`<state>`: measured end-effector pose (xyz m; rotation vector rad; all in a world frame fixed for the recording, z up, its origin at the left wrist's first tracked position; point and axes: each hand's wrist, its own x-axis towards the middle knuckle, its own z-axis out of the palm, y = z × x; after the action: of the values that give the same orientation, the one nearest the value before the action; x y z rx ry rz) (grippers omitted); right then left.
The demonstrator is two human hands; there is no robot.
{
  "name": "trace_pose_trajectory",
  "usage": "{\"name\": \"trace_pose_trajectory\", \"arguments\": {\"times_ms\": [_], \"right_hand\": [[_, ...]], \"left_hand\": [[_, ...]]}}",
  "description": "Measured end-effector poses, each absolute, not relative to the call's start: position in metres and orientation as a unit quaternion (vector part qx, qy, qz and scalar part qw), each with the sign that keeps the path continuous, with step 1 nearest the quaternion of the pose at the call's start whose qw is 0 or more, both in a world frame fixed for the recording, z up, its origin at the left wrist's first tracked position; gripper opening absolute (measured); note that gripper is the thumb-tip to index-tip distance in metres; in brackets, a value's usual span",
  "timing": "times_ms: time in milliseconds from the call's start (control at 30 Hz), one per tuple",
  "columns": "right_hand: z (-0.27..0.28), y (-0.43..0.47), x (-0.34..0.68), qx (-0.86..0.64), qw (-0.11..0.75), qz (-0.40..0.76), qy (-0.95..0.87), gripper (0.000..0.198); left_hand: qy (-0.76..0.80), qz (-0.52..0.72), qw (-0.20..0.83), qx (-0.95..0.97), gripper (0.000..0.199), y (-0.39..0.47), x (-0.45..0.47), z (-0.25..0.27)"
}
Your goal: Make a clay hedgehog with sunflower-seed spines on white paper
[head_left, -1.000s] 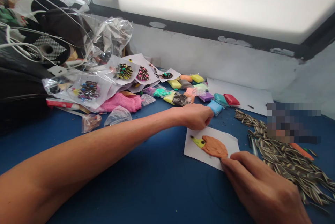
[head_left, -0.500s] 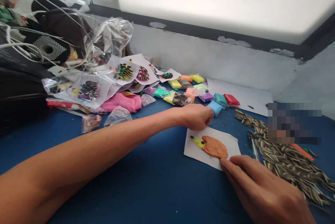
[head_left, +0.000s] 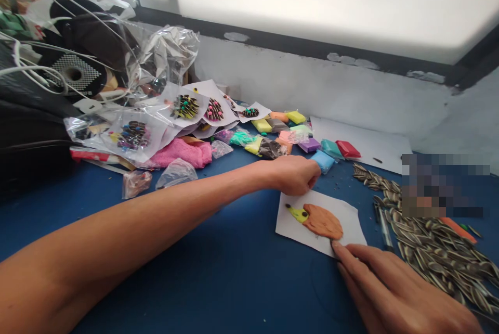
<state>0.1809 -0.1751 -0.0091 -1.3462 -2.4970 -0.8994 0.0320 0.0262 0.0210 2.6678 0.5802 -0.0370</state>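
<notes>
A white sheet of paper (head_left: 349, 214) lies on the blue table, bearing a flat clay hedgehog: an orange body (head_left: 323, 221) and a yellow-green head (head_left: 297, 213) with a dark eye and nose. At the body's lower edge, my right hand (head_left: 393, 282) pinches a small dark thing, seemingly a sunflower seed (head_left: 333, 243), its tip touching or very near the clay. My left hand (head_left: 298, 174) is closed at the sheet's top edge, beside a blue clay packet (head_left: 323, 161). Its curled fingertips are hidden, so whatever they hold does not show.
Sunflower seeds (head_left: 432, 245) spread at the right beside a pen (head_left: 385, 227). Coloured clay packets (head_left: 310, 144) lie behind my left hand. Seed-covered hedgehog pictures (head_left: 214, 110), a pink cloth (head_left: 183, 153) and plastic bags (head_left: 171, 53) crowd the left. A blank sheet (head_left: 374, 146) rests by the wall.
My right hand has shifted slightly down and right, and a dark tip now shows at its fingers. The left hand stays in place at the paper's top edge.
</notes>
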Motion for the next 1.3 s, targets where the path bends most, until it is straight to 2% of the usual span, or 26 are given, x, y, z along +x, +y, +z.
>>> {"name": "trace_pose_trajectory", "arguments": {"times_ms": [367,567,800,1133,1300], "right_hand": [[-0.0111,-0.1761,0.1799,-0.5,0.138,-0.256,-0.815,0.029],[-0.014,-0.1766,0.1837,-0.498,0.113,-0.249,-0.823,0.031],[-0.0122,-0.1754,0.1811,-0.506,0.121,-0.251,-0.816,0.029],[-0.0087,-0.1725,0.1794,-0.545,0.213,-0.156,-0.796,0.018],[-0.005,-0.1721,0.1765,-0.567,0.21,-0.104,-0.79,0.014]], "left_hand": [[0.208,-0.009,0.21,0.955,0.016,0.0278,0.034,0.0191],[0.209,-0.007,0.209,0.955,0.015,0.0274,0.033,0.0188],[0.209,-0.008,0.209,0.955,0.014,0.0273,0.0343,0.0191],[0.21,-0.013,0.214,0.954,0.015,0.0262,0.0326,0.0212],[0.21,-0.015,0.21,0.955,0.017,0.0259,0.0323,0.0214]]}}
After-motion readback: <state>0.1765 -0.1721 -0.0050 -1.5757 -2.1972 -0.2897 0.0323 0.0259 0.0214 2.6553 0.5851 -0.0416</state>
